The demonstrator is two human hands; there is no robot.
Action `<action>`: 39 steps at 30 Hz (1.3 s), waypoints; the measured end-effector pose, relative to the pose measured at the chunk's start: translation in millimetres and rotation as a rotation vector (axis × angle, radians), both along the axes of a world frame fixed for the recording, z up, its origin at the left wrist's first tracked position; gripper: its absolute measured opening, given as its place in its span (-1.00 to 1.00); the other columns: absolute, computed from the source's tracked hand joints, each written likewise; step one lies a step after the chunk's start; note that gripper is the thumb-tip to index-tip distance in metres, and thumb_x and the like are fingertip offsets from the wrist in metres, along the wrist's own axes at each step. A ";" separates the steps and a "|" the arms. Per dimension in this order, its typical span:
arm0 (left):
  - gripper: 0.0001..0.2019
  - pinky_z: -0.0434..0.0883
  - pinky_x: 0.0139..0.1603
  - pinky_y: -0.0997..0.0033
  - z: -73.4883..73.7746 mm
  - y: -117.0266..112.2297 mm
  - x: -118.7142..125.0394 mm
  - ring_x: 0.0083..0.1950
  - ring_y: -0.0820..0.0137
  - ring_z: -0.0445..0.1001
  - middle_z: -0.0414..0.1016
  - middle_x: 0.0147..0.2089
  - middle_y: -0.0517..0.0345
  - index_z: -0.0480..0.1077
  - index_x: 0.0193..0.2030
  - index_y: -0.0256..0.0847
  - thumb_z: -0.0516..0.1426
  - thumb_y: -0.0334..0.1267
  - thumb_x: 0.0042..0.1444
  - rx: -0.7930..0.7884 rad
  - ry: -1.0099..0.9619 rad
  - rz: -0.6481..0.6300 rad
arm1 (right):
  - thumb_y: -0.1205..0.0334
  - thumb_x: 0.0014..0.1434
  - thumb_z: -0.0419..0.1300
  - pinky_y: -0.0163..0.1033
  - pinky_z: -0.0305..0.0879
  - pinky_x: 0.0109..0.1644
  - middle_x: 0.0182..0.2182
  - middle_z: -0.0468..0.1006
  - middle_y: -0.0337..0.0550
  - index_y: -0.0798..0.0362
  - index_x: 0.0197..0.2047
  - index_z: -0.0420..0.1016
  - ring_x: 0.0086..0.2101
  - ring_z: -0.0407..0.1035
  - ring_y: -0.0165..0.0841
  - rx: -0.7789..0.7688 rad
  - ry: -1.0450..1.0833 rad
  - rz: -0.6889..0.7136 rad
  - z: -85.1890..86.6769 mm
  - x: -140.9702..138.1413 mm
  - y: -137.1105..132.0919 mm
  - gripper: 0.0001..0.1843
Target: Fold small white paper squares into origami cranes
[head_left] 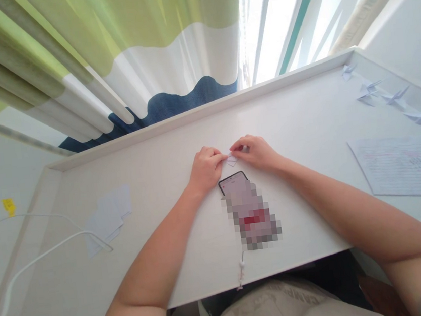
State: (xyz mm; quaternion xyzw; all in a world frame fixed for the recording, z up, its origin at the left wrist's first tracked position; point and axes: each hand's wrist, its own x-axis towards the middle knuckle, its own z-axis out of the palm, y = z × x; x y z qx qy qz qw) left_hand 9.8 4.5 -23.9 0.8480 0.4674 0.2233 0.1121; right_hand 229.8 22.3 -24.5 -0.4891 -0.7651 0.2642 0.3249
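Observation:
A small folded piece of white paper (232, 161) lies between my hands on the white desk (179, 149). From its left side, my left hand (207, 167) pinches the edge with thumb and forefinger. On the opposite side my right hand (255, 152) grips the paper's upper right part between its fingertips. The fingers hide some of the paper. Just below my hands is a smartphone (233, 180), its screen lit and mostly blurred out. A beaded strap (241, 271) hangs from the phone's lower end toward the desk's front edge.
Several folded paper pieces (397, 97) stand at the far right, above a lined sheet with writing (404, 161). Blank paper sheets (106, 215) lie at the left, crossed by a white cable (71, 236). A raised rim (205, 113) runs along the back, before a curtain (182, 44).

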 end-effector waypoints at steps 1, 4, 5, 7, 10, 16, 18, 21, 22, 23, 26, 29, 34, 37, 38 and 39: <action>-0.73 0.42 0.17 0.11 -1.0 0.7 -0.8 0.10 0.18 0.48 0.63 -0.03 -0.01 0.67 -0.01 -0.08 0.13 -0.39 0.38 0.007 -0.004 -0.016 | 0.27 0.25 0.29 -0.10 0.41 -0.02 -0.26 0.74 -0.12 -0.03 -0.23 0.76 -0.20 0.53 -0.19 -0.003 -0.002 0.002 -0.1 0.0 0.7 -0.83; -0.72 0.45 0.13 0.11 -5.1 3.3 -3.7 0.08 0.18 0.50 0.63 -0.04 -0.01 0.66 -0.01 -0.10 0.11 -0.40 0.38 0.036 -0.026 -0.071 | 0.31 0.26 0.28 -0.09 0.41 0.01 -0.25 0.74 -0.11 -0.03 -0.24 0.77 -0.17 0.54 -0.19 0.016 -0.016 0.021 -1.5 0.2 3.0 -0.81; -0.72 0.45 0.11 0.11 -6.3 4.1 -4.7 0.07 0.18 0.50 0.63 -0.04 -0.02 0.66 -0.01 -0.11 0.11 -0.40 0.37 0.047 -0.031 -0.087 | 0.32 0.25 0.28 -0.08 0.42 0.03 -0.24 0.74 -0.09 -0.03 -0.25 0.77 -0.16 0.54 -0.18 0.026 -0.017 0.024 -2.4 0.3 4.0 -0.81; -0.72 0.46 0.09 0.12 -8.1 4.9 -6.1 0.05 0.19 0.51 0.62 -0.04 -0.02 0.66 0.00 -0.12 0.11 -0.41 0.37 0.068 -0.029 -0.111 | 0.34 0.25 0.29 -0.07 0.42 0.08 -0.19 0.74 -0.08 -0.01 -0.26 0.77 -0.13 0.54 -0.17 0.049 -0.010 0.030 -4.5 1.0 5.6 -0.81; -0.71 0.45 0.06 0.13 -8.1 4.2 -6.1 0.04 0.19 0.50 0.62 -0.05 -0.01 0.66 0.00 -0.11 0.10 -0.41 0.38 0.096 0.003 -0.125 | 0.38 0.25 0.27 -0.05 0.44 0.10 -0.16 0.75 -0.08 -0.01 -0.25 0.75 -0.10 0.55 -0.16 0.069 0.013 0.044 -6.2 2.5 5.7 -0.80; -0.74 0.41 -0.03 0.15 -3.2 0.2 -2.7 -0.01 0.20 0.47 0.59 -0.07 -0.02 0.66 -0.03 -0.11 0.10 -0.35 0.44 0.128 0.088 -0.116 | 0.47 0.28 0.13 -0.04 0.46 0.04 -0.15 0.70 -0.05 -0.01 -0.07 0.71 -0.10 0.53 -0.15 0.268 0.048 -0.068 0.0 1.7 -8.7 -0.65; -0.74 0.40 -0.03 0.15 -2.7 0.2 -2.8 -0.01 0.20 0.46 0.59 -0.07 -0.02 0.66 -0.04 -0.12 0.10 -0.34 0.45 0.127 0.095 -0.118 | 0.39 0.33 0.19 0.00 0.44 0.05 -0.16 0.68 -0.04 -0.02 -0.06 0.71 -0.11 0.50 -0.13 0.312 -0.007 -0.023 0.2 0.5 -12.9 -0.72; -0.72 0.41 -0.03 0.16 -4.0 1.5 -3.8 -0.01 0.20 0.47 0.59 -0.07 -0.03 0.66 -0.01 -0.11 0.09 -0.37 0.43 0.125 0.080 -0.128 | 0.24 0.37 0.28 0.04 0.41 0.05 -0.14 0.68 -0.01 -0.03 -0.07 0.74 -0.12 0.47 -0.10 0.293 -0.106 0.064 -4.4 0.3 -12.7 -0.82; -0.71 0.41 -0.03 0.16 -4.8 2.1 -4.2 -0.01 0.20 0.48 0.59 -0.08 -0.03 0.66 -0.01 -0.10 0.09 -0.38 0.42 0.125 0.069 -0.132 | 0.22 0.38 0.28 0.04 0.39 0.06 -0.13 0.68 -0.01 -0.05 -0.08 0.75 -0.11 0.46 -0.10 0.282 -0.129 0.081 -6.5 0.7 -11.1 -0.82; -0.71 0.42 -0.04 0.16 -5.5 2.8 -4.6 -0.02 0.20 0.48 0.59 -0.08 -0.02 0.66 -0.02 -0.10 0.09 -0.39 0.40 0.122 0.057 -0.136 | 0.22 0.39 0.29 0.03 0.38 0.07 -0.12 0.68 -0.02 -0.06 -0.10 0.76 -0.09 0.46 -0.10 0.273 -0.144 0.091 -8.5 1.3 -9.0 -0.82; -0.71 0.44 -0.01 0.14 -6.3 4.9 -6.1 -0.01 0.19 0.50 0.61 -0.08 -0.01 0.67 -0.05 -0.08 0.10 -0.39 0.38 0.088 -0.002 -0.142 | 0.22 0.39 0.28 0.03 0.34 0.08 -0.09 0.70 -0.04 -0.10 -0.14 0.78 -0.07 0.46 -0.10 0.251 -0.175 0.106 -11.2 3.6 -3.2 -0.81; -0.75 0.47 0.10 0.08 -4.4 7.3 -8.6 0.03 0.18 0.52 0.65 -0.09 0.03 0.66 -0.01 -0.06 0.15 -0.36 0.34 0.001 -0.126 -0.085 | 0.22 0.40 0.27 0.03 0.30 0.10 -0.06 0.72 -0.06 -0.10 -0.14 0.78 -0.04 0.47 -0.10 0.213 -0.189 0.128 -8.9 5.8 -0.9 -0.80; -0.77 0.48 0.22 0.05 -0.1 9.9 -12.3 0.06 0.19 0.54 0.69 -0.06 0.08 0.63 -0.02 -0.12 0.28 -0.37 0.19 -0.116 -0.284 -0.024 | 0.24 0.40 0.25 0.03 0.27 0.07 -0.03 0.74 -0.07 -0.07 -0.13 0.76 0.00 0.49 -0.08 0.175 -0.187 0.136 -4.2 7.3 -2.7 -0.80; -0.81 0.48 0.25 0.02 -0.5 10.0 -12.0 0.08 0.16 0.53 0.69 -0.06 0.08 0.66 -0.08 -0.10 0.34 -0.32 0.15 -0.110 -0.258 -0.029 | 0.24 0.41 0.24 0.02 0.26 0.06 -0.02 0.75 -0.09 -0.06 -0.13 0.73 0.00 0.49 -0.08 0.179 -0.183 0.136 -3.4 7.2 -4.4 -0.80; -0.84 0.47 0.26 0.01 -1.2 10.0 -11.8 0.08 0.16 0.53 0.69 -0.06 0.08 0.67 -0.11 -0.08 0.34 -0.31 0.16 -0.108 -0.253 -0.031 | 0.24 0.42 0.24 0.02 0.25 0.07 -0.01 0.76 -0.09 -0.06 -0.13 0.73 0.01 0.49 -0.08 0.179 -0.183 0.136 -3.2 7.0 -4.9 -0.81; -0.88 0.47 0.25 0.01 -2.1 10.1 -11.6 0.08 0.16 0.53 0.69 -0.07 0.08 0.67 -0.14 -0.08 0.33 -0.31 0.18 -0.107 -0.257 -0.031 | 0.24 0.42 0.23 0.02 0.25 0.07 0.00 0.76 -0.10 -0.05 -0.12 0.72 0.02 0.49 -0.07 0.178 -0.184 0.137 -2.9 6.9 -5.3 -0.81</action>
